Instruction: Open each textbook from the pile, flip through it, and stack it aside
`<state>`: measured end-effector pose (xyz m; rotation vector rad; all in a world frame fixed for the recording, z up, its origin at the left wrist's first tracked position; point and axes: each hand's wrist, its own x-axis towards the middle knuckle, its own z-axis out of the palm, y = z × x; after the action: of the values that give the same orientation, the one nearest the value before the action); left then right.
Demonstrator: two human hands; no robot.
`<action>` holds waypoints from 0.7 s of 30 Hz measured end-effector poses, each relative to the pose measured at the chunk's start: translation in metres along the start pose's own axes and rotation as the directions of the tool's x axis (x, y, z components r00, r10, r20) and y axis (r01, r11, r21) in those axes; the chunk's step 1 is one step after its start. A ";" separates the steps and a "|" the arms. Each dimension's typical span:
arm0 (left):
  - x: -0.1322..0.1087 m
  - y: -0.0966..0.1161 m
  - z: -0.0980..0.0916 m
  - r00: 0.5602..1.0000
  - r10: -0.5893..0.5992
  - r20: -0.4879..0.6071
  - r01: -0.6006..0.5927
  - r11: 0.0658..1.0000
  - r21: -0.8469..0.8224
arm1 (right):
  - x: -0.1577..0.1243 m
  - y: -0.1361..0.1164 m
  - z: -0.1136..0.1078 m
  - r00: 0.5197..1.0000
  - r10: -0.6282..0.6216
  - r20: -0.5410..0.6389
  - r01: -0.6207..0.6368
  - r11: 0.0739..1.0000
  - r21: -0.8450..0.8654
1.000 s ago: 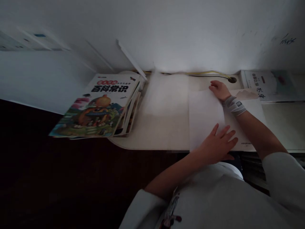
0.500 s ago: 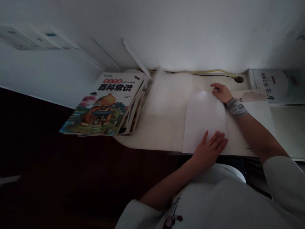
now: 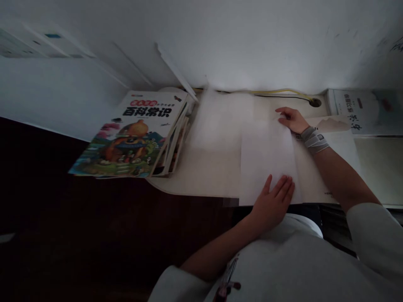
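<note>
- A white desk [image 3: 201,176] in dim light, set against a pale wall, bears the scene
- At its left end, a stack of books [image 3: 135,147] with a bright picture cover, well apart from both hands
- A pale booklet [image 3: 310,176] lies under the right forearm, partly covered
- Over its left part, a blank white sheet [image 3: 267,155] reaches towards the desk's near edge; whether it is loose or bound cannot be told. It looks light, thin and limp, likely to slide or crease, and is best taken by the far right corner with a flat palm steadying the near end
- The left hand [image 3: 273,201] rests on the sheet's near end, fingers together, thumb apart, gripping nothing
- The right hand [image 3: 292,121] curls at the far right corner; whether thumb and finger pinch the paper cannot be told
</note>
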<state>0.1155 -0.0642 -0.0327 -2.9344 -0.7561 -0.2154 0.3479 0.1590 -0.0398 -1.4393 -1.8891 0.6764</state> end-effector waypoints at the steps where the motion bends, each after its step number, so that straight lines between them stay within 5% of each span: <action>1: 0.000 0.000 0.000 1.000 0.002 -0.005 -0.002 1.000 -0.001 | 0.000 0.000 0.002 1.000 -0.006 0.001 0.006 1.000 -0.018; 6: -0.005 -0.007 0.003 1.000 -0.030 0.010 0.030 1.000 -0.008 | 0.003 -0.001 0.014 0.996 -0.066 -0.056 0.050 0.970 -0.240; 10: -0.012 -0.006 0.007 0.996 -0.087 0.032 0.087 0.996 0.003 | 0.004 0.000 0.018 0.989 -0.109 -0.103 0.079 0.962 -0.263; 16: -0.029 -0.021 -0.001 0.982 -0.186 0.038 0.189 0.976 -0.107 | -0.001 -0.006 0.023 0.986 -0.158 0.049 0.164 0.887 -0.431; 18: -0.039 -0.046 -0.012 0.921 -0.390 0.028 0.389 0.907 -0.160 | -0.005 -0.012 0.027 0.989 -0.140 0.042 0.142 0.842 -0.521; 19: -0.045 -0.061 -0.017 0.840 -0.542 0.018 0.535 0.823 -0.191 | -0.006 -0.015 0.029 0.991 -0.130 0.023 0.121 0.826 -0.551; 21: -0.053 -0.092 -0.024 0.608 -0.793 0.046 0.763 0.567 -0.311 | -0.008 -0.020 0.032 0.993 -0.117 -0.030 0.079 0.816 -0.573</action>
<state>0.0222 -0.0128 -0.0115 -2.5445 -2.1479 -0.5806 0.3125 0.1459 -0.0478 -1.6727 -2.2050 -0.0115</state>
